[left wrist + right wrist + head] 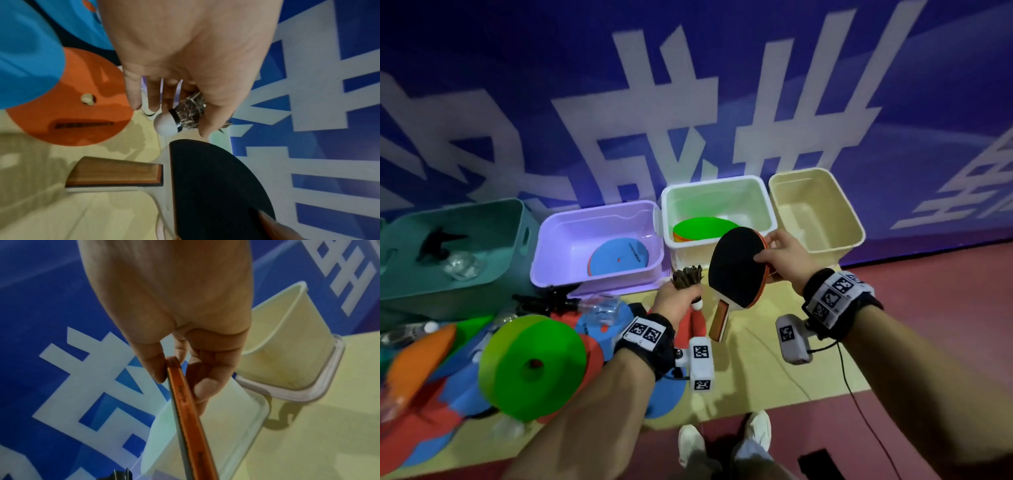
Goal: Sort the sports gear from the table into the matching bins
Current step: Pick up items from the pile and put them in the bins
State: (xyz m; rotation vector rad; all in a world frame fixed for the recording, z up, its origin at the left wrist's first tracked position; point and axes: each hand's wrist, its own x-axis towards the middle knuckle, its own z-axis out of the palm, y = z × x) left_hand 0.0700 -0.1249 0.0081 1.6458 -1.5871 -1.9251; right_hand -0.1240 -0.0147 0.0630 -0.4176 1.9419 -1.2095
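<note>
We pinch the paddle (736, 267) by its blade in our right hand (784, 257), near the table's far edge. Our left hand (676, 296) grips a shuttlecock (688, 279).

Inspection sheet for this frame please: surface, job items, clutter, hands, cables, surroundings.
Surface: pale yellow table, partly bare near the front edge.
Job's things: table tennis paddle and shuttlecock in hand; teal bin, purple bin, white bin, beige bin in a row at the back.
Clutter: coloured discs, including a green disc, piled on the table's left side.
Hands: left hand grips the shuttlecock; right hand pinches the paddle blade's edge.
Cables: black cable hanging from the right wrist.
Surroundings: blue banner behind; red floor.
</note>
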